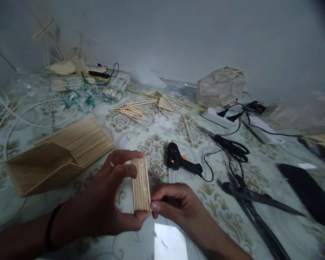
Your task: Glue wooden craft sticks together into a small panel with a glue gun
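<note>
My left hand point(108, 195) grips a small panel of wooden sticks point(140, 184) by its top and bottom edges, fingers above and thumb below. The sticks lie side by side, upright in the view, with shiny streaks that look like glue along the right part. My right hand point(176, 206) is closed in a pinch at the panel's lower right edge, on the outermost stick there. Right of the panel, on the table, lies a black glue gun point(182, 161) with its cord. To the left rests a larger stick-built piece point(59, 155) with an open box form at its near end.
Black-handled scissors point(224, 142) and large metal shears point(249, 198) lie to the right, near a dark phone-like slab point(306, 191). Loose sticks point(132, 111) lie farther back. A power strip point(218, 117) and a stick-frame polyhedron point(220, 86) stand behind; wrapped stick packs point(116, 86) lie back left.
</note>
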A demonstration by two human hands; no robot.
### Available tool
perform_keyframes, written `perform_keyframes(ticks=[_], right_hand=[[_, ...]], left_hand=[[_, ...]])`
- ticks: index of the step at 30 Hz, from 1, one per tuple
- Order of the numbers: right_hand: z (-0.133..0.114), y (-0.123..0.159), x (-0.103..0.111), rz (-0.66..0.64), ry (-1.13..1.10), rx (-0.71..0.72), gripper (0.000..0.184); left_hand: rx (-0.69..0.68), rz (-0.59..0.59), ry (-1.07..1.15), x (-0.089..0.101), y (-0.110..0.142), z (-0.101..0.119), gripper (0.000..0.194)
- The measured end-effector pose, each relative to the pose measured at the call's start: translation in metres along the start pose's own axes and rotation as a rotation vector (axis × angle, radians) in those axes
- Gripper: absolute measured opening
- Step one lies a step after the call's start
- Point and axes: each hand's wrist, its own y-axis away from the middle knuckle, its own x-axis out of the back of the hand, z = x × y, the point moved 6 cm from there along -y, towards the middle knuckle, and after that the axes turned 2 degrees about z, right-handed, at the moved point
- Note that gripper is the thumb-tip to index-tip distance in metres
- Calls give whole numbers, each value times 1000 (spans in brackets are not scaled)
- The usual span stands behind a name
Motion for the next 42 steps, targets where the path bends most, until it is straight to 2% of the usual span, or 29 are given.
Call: perform_keyframes(ticks=[9, 15, 21, 26, 28, 31, 34, 36, 38, 42], right_hand=[[-1, 1, -2, -24, 46, 30, 29], [-14, 3, -3, -35, 191, 129, 45], [-23, 4, 0, 24, 394, 273, 29], [-29, 7, 5, 154, 616, 395, 18], [-31, 9, 13, 247, 647, 420, 15], [-41, 13, 36, 446, 690, 473, 12], [-57, 16, 66, 592, 837, 519, 23], [-67, 16, 83, 632, 1016, 561, 28], [-71, 16, 97, 666, 1183, 595, 22], [-55, 3, 112, 576, 1288, 456, 34]], left_hand=[[4, 5, -24, 1, -1, 0, 71], [-34, 41, -84, 3, 0, 0, 76], [-31, 16, -91, 2, 2, 1, 81], [66, -34, -12, 1, 2, -2, 80], [100, -48, 1, 1, 1, -4, 78], [129, -58, 7, 1, 0, -8, 76], [143, -58, -4, 1, -1, -12, 74], [175, -58, -8, 2, 0, -16, 72], [219, -76, -19, 1, 2, -22, 73], [194, -147, -42, -1, 6, -25, 77]])
